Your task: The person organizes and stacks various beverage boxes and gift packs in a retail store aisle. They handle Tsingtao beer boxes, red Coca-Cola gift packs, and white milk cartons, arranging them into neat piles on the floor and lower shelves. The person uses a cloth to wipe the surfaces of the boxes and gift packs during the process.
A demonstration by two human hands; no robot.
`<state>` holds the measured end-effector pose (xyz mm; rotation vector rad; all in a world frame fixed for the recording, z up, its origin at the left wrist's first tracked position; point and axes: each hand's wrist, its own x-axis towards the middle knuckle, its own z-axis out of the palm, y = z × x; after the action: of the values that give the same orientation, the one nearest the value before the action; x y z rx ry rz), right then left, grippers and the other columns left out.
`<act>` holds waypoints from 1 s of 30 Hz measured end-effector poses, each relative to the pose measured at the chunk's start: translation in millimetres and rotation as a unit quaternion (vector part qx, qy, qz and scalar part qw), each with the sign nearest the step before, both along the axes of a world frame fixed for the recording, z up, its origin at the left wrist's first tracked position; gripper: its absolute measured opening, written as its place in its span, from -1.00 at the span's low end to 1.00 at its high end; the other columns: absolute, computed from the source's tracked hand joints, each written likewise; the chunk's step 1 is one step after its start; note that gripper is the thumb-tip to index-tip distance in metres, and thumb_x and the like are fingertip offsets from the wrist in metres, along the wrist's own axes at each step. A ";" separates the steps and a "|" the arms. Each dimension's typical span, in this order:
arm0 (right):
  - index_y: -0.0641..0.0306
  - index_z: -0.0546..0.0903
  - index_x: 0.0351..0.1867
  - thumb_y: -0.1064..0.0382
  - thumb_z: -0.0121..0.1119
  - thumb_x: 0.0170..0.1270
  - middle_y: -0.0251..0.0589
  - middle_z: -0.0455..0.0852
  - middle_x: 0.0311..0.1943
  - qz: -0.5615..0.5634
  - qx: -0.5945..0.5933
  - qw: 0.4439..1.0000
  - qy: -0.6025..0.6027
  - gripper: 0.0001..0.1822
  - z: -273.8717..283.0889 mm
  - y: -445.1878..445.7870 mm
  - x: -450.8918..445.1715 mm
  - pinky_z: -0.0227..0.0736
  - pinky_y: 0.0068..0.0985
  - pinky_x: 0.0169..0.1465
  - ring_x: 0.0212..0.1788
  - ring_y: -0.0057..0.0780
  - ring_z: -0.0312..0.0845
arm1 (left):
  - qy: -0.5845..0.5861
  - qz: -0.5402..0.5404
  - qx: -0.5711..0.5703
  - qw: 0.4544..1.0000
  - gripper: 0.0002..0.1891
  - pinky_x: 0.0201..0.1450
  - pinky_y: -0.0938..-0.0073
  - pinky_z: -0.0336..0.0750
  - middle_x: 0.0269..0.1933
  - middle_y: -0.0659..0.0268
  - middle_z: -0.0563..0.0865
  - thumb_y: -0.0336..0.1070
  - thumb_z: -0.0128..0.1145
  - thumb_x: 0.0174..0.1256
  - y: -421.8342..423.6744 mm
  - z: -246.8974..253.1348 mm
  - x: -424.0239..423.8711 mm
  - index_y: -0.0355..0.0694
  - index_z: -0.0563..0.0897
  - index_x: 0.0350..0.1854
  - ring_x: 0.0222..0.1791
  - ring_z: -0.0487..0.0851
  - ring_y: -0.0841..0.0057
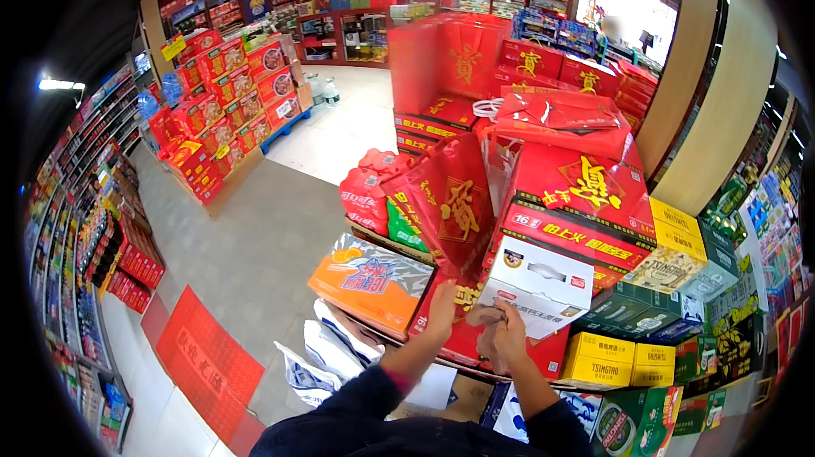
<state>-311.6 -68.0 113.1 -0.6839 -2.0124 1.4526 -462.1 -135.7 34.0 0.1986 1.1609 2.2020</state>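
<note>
My left hand (444, 308) closes at the lower corner of a dark red gift bag (460, 208) with gold lettering. The bag tilts up and away from me, and its grip point is partly hidden by my fingers. In my right hand (507, 329) is a crumpled brown cloth (488, 336), hanging over a red carton (541, 352). Just beyond that hand stands a white carton (538, 285) with a handle slot. To the left of my left hand lies an orange drink carton (372, 278).
Stacked red drink cartons (579, 202) rise ahead, with red bags (560, 114) on top. Yellow beer cartons (598, 360) stand at right. White plastic packs (331, 345) lie at left. A red floor mat (210, 355) and a stack of food cartons (229, 94) are farther left.
</note>
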 end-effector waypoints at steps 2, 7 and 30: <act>0.35 0.42 0.19 0.55 -0.20 0.17 -0.05 0.63 -0.08 0.036 -0.165 0.986 0.006 -0.50 -4.8 -30.0 -8.3 0.48 -0.34 -0.06 -0.11 -0.26 0.58 | -0.284 -0.108 -0.007 0.953 -0.65 0.16 0.39 0.42 -0.02 0.31 0.59 -0.12 -0.09 0.45 -44.9 -26.3 29.7 -0.21 0.52 0.10 -0.06 0.58 0.46; 0.28 0.47 0.16 0.51 -0.07 0.21 -0.05 0.57 0.07 0.321 0.240 0.915 -0.045 -0.56 14.7 -107.4 -24.4 0.36 -0.29 0.17 0.09 -0.14 0.47 | 0.037 -0.330 -0.090 0.939 -0.62 0.29 0.35 0.26 0.16 0.27 0.48 -0.14 -0.12 0.44 -111.9 24.1 40.9 -0.15 0.46 0.21 0.15 0.42 0.48; 0.45 0.12 0.40 -0.16 -0.20 0.39 0.31 -0.01 0.43 -0.026 0.413 0.810 -0.416 -0.23 -14.6 147.8 -12.1 -0.47 0.11 0.46 0.49 0.16 -0.23 | -0.015 -0.096 -0.042 0.994 -0.71 -0.01 0.23 0.44 -0.07 0.24 0.61 -0.01 -0.01 0.26 109.7 25.6 -31.2 -0.06 0.61 -0.18 -0.10 0.55 0.33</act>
<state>-323.8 79.8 98.5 -1.0341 -2.8951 0.0475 -493.3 -26.0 59.5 0.2314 1.1641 1.9792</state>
